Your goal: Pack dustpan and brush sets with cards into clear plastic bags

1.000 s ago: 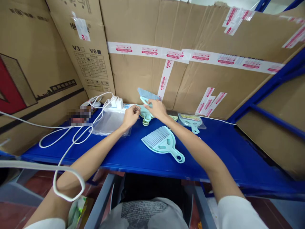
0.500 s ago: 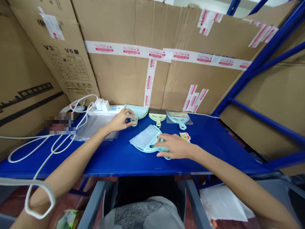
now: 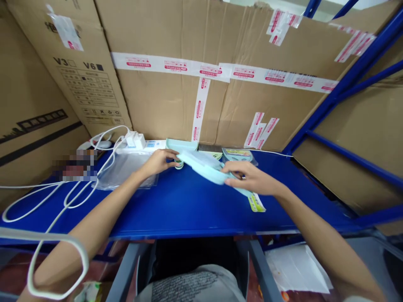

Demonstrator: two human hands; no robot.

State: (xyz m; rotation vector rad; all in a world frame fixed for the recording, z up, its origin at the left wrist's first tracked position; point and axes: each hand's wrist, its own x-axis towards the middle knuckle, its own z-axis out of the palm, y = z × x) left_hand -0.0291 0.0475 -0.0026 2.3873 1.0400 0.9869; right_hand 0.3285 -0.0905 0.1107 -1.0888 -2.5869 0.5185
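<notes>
My right hand point(image 3: 252, 178) is closed on the handle of a light-blue dustpan point(image 3: 209, 173). The dustpan is lifted and tilted above the table, slightly blurred, with a pale-bristled brush point(image 3: 204, 159) lying in it. A small yellow-green card point(image 3: 257, 203) shows just below its handle. My left hand point(image 3: 160, 161) pinches the handle end point(image 3: 179, 165) of the stacked dustpans point(image 3: 181, 144) at the back of the table. The raised dustpan partly covers this stack. Behind it, a green hand brush point(image 3: 214, 154) is mostly hidden, and a bagged light-blue dustpan set point(image 3: 237, 155) lies to its right.
Clear plastic bags point(image 3: 126, 170) lie on the blue table point(image 3: 189, 209) at the left, near a power strip with white plugs point(image 3: 135, 139). A loose white cable point(image 3: 59, 237) loops across the left front. Taped cardboard point(image 3: 157, 100) walls the back; a blue metal frame point(image 3: 340, 90) stands right.
My right hand has closed on the dustpan with its brush and raised it off the table, tilting it. My left hand stays at the stack's handles. The card is now turned, lower and further right.
</notes>
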